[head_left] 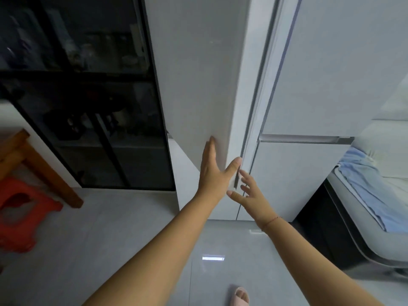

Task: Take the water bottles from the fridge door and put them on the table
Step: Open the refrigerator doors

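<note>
The person stands close before the fridge. The left hand [209, 175] lies flat on the front of the left fridge door [198, 85], near its lower corner. Its fingers are straight and the thumb reaches to the door's free edge. This door stands a little out from the right door [331, 74], so a narrow gap shows between them. The right hand [249, 193] hovers just beside that gap, its fingers spread apart and holding nothing.

The water bottles cannot be seen; I suppose they stand on the inner side of the door, which is hidden from here. Of the table [33, 162] only a wooden leg and corner show at the left, with a red stool [19, 208] under it.

I see some risks. The right fingertips are very near the gap, and if the door swings back they may be pinched. If the door opens too quickly, bottles on its shelf may tip or fall. If it opens wide, it may knock the dark glass cabinet [88, 107] beside it.
</note>
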